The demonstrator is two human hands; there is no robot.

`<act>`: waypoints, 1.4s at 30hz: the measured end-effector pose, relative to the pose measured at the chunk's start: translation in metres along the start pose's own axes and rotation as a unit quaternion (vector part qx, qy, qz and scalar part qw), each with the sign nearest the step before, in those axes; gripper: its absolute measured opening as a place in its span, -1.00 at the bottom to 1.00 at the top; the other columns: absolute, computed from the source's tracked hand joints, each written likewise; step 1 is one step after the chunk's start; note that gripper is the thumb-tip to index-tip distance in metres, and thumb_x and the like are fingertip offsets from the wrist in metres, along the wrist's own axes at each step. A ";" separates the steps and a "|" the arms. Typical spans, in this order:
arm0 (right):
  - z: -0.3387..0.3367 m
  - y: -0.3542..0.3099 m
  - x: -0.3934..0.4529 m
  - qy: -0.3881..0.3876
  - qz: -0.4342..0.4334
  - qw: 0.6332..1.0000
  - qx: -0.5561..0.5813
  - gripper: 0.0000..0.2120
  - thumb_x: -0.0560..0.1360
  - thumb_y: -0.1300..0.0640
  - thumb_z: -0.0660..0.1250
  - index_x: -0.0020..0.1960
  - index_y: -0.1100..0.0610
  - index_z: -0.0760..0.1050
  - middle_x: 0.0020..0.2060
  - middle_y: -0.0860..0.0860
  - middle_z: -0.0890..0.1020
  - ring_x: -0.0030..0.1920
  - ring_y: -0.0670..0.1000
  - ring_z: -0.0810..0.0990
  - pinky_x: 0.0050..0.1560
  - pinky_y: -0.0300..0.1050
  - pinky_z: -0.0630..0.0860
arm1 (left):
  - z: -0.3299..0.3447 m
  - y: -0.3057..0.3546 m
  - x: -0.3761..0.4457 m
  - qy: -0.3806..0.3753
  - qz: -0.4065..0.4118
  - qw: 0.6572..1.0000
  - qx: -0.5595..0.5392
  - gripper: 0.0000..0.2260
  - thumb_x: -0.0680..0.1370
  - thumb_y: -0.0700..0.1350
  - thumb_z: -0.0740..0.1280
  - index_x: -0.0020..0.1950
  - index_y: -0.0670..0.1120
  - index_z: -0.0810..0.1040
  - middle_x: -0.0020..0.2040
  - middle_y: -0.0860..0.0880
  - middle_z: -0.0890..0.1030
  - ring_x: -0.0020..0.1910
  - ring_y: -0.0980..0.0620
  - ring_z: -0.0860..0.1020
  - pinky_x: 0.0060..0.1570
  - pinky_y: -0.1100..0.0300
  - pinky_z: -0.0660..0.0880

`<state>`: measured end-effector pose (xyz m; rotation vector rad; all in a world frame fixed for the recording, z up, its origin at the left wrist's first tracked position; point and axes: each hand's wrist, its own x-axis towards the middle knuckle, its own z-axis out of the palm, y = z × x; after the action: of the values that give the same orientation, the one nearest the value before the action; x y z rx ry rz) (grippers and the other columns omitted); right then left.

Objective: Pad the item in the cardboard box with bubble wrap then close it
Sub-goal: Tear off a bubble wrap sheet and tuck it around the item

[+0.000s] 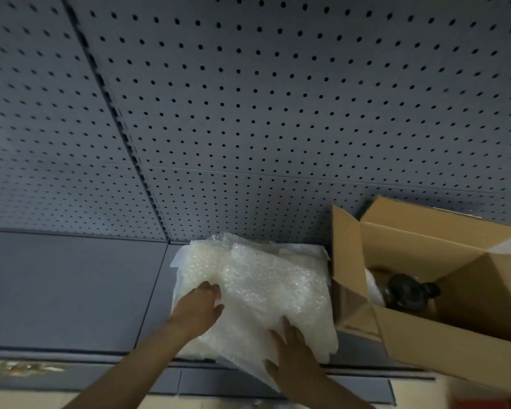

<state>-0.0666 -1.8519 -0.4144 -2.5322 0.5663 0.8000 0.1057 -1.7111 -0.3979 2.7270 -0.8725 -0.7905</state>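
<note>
A stack of white bubble wrap [266, 284] lies on the grey shelf, just left of an open cardboard box [419, 338]. Inside the box sits a dark rounded item [407, 292], with a bit of white wrap beside it. My left hand [199, 311] rests on the left part of the bubble wrap, fingers slightly bent over the top sheet. My right hand [292, 358] lies flat on the wrap's near edge, which hangs over the front of the shelf. The box flaps stand open.
A grey pegboard wall [278, 113] rises behind the grey shelf [71, 290]. The box fills the right side and overhangs the shelf front.
</note>
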 end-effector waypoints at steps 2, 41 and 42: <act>0.002 -0.001 0.001 -0.006 0.005 1.000 -0.004 -0.36 0.58 -0.13 0.15 0.56 -0.05 -0.05 0.55 0.05 -0.28 0.55 0.14 -0.13 0.47 0.01 0.18 | 0.000 0.000 0.004 -0.007 -0.021 0.997 -0.070 -0.71 0.59 -0.01 0.25 0.26 -0.10 0.42 0.24 -0.08 0.49 0.18 -0.04 0.51 0.14 0.16 0.48; -0.169 -0.021 -0.061 0.052 -0.089 0.719 0.687 -0.64 0.44 0.14 0.38 0.21 0.19 0.55 0.08 0.17 0.68 0.08 0.15 0.67 0.11 0.04 0.58 | -0.078 0.003 -0.018 -0.114 0.063 0.651 -0.748 -0.38 0.23 0.21 0.53 0.14 -0.14 0.59 0.06 -0.18 0.68 0.00 -0.12 0.68 -0.08 0.00 0.63; -0.168 -0.020 -0.059 0.067 -0.077 0.728 0.678 -0.66 0.45 0.14 0.38 0.21 0.17 0.55 0.06 0.15 0.69 0.07 0.15 0.67 0.14 0.07 0.57 | -0.081 0.004 -0.017 -0.112 0.055 0.643 -0.756 -0.42 0.34 0.27 0.38 0.17 -0.11 0.58 0.08 -0.16 0.68 0.04 -0.12 0.67 0.01 -0.03 0.61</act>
<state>-0.0274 -1.9055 -0.2477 -1.1997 0.6224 -0.0135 0.1355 -1.7042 -0.3210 1.0518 -0.1047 -1.0772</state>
